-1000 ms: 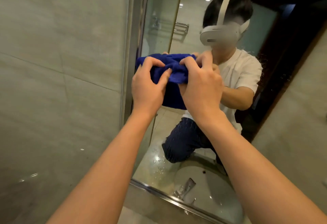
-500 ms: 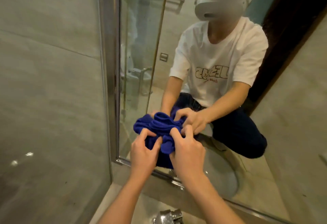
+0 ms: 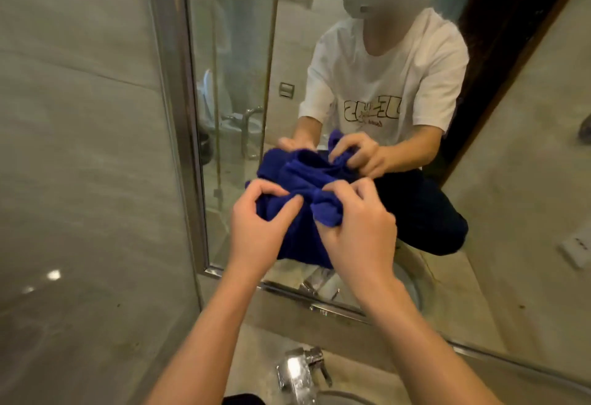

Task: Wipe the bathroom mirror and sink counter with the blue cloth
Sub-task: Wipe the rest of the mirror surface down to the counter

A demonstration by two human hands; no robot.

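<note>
your 2 hands, left hand [image 3: 256, 228] and right hand [image 3: 358, 231], fingers curled gripping bunched blue cloth [image 3: 307, 180] low against mirror [image 3: 243, 52]. mirror wipe underway; far-right glass, near counter [image 3: 256, 363] left, by my read.

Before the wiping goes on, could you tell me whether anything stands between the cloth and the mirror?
Nothing visible does. Both hands, left and right, grip the bunched cloth right at the mirror near its lower left corner; actual contact with the glass cannot be told.

head view | worn on head | faces forward-down | close to mirror [image 3: 351, 52] above faucet [image 3: 299, 372]
</note>
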